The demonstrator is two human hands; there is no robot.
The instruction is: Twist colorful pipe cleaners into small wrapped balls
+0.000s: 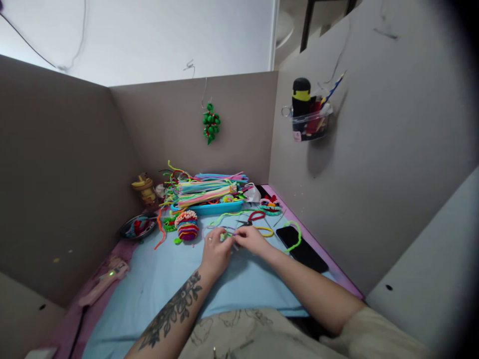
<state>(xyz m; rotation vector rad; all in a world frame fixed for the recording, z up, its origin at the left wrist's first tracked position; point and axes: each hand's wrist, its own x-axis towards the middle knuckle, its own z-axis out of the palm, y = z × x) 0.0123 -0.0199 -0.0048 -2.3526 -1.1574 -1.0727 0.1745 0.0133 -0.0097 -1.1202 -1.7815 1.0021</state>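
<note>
Close together over the light blue cloth, both hands pinch the same thin pieces. My left hand has its fingers closed on a purple and green pipe cleaner, and a lilac end curves out behind it. From the other side my right hand grips the piece with thumb and forefinger. Exactly how the strands join is hidden by the fingers. Just behind the right hand lie scissors with red and yellow handles. Left of the hands stands a striped rainbow pipe-cleaner pot shape with a peach ruffled top.
A blue tray heaped with pipe cleaners stands at the back. At right lies a black phone under a lime pipe cleaner. A dark bowl and pink glue gun are left. Partitions enclose the desk.
</note>
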